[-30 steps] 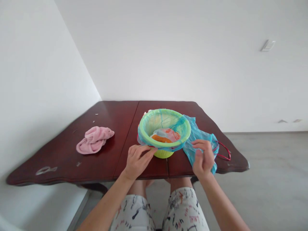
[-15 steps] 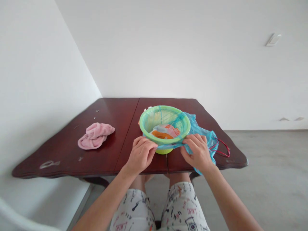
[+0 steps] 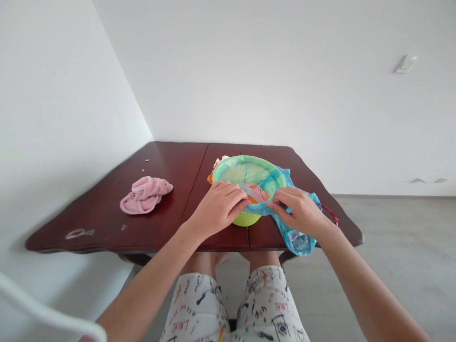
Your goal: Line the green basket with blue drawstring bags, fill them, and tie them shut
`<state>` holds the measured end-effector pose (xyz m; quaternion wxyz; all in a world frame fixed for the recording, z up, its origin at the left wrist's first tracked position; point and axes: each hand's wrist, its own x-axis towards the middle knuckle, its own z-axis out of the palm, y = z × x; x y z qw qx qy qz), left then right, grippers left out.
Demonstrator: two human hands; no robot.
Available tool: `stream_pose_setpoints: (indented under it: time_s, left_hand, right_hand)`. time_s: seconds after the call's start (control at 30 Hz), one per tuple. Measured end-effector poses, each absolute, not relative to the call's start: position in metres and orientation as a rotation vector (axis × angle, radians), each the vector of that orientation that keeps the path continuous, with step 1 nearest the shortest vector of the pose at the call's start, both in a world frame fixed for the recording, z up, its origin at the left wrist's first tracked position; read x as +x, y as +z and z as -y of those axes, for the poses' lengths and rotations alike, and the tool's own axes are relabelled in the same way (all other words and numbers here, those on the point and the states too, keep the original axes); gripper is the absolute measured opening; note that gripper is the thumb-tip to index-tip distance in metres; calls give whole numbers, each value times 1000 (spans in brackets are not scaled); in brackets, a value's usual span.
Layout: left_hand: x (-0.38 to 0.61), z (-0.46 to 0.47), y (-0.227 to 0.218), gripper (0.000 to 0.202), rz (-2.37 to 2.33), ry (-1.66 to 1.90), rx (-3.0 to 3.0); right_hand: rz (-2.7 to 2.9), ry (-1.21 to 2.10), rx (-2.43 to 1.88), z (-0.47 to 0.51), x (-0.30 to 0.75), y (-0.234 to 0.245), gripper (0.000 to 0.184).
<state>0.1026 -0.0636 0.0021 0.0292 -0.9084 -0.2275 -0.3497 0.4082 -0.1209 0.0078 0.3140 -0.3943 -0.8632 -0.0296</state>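
A light green plastic basket (image 3: pixel 245 219) stands on the dark red wooden table near its front edge. A thin blue plastic bag (image 3: pixel 297 240) is stretched over the basket's front rim and spills down its right side, with a red drawstring (image 3: pixel 330 213) showing. At the front rim, my left hand (image 3: pixel 223 206) pinches the bag's edge on the left. My right hand (image 3: pixel 297 209) grips the same edge a little to the right. Inside the basket lies an orange and white plastic packet (image 3: pixel 257 194), partly hidden by my hands.
A crumpled pink cloth (image 3: pixel 146 194) lies on the left of the table (image 3: pixel 171 161). Behind the basket's left side sits an orange and white wrapper (image 3: pixel 215 166). A white curved bar (image 3: pixel 53 316) crosses the lower left corner. White walls border the table's back and left.
Both hands have risen from just under the basket's front rim to over it, drawing the blue bag's edge up. More of the bag now hangs off the table's front edge.
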Motion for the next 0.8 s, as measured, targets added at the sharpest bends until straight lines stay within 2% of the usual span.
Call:
stream_pose_setpoints:
  time_s: [0.23,0.33,0.47,0.53,0.67,0.8]
  left_hand:
    - [105,48,-5,33,848,-1522,-2794]
    - [86,39,-1,39,833,-1435,-2859]
    - [54,20,6,51,804,-1174,-2918]
    - [41,9,10,52,799,-1052,-2928]
    - [22,-7,17,37,779,-864,-2909]
    - [13,-19,23,9,900,-858,-2832]
  right_hand:
    - [2209,-41,-1012,110,409,12,35]
    - [2194,-106,-1067,105,427,14,35]
    - [2200,-78,-1143,101,458,15,16]
    - [2232,-18,-1173,99,470,13,17]
    - [2246,-18,-1251,91,484,4,29]
    - [2096,-20,-1308,77,491,-8,23]
